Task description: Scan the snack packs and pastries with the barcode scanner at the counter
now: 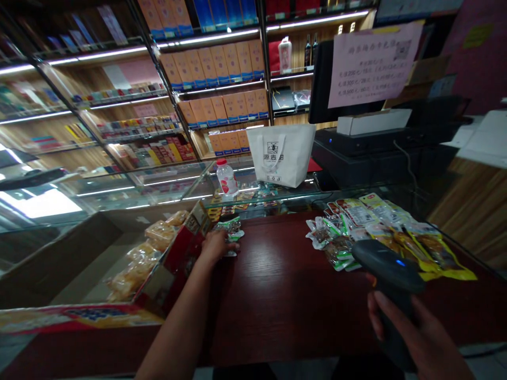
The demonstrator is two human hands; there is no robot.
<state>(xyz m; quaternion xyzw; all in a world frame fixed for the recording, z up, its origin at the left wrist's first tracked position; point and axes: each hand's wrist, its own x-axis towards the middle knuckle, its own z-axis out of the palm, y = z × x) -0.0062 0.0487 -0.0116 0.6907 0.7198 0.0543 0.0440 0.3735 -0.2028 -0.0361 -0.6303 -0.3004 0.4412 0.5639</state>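
My right hand (412,322) is wrapped round the handle of a dark barcode scanner (388,264) with a blue light on top. The scanner's head points left, in front of a pile of green-and-clear snack packets (336,243) on the dark red counter (269,285). Farther left, my left hand (217,245) is closed over a small green-and-clear snack packet (232,226) beside the open carton. Parts of the packet show beyond and below the fingers, and the fingertips are partly hidden.
An open cardboard carton (47,274) with wrapped buns (138,258) stands at left. Behind the counter are a plastic bottle (226,178) with a red cap, a white bag (281,158) and a monitor (322,79). Yellow snack packs (431,248) lie at right.
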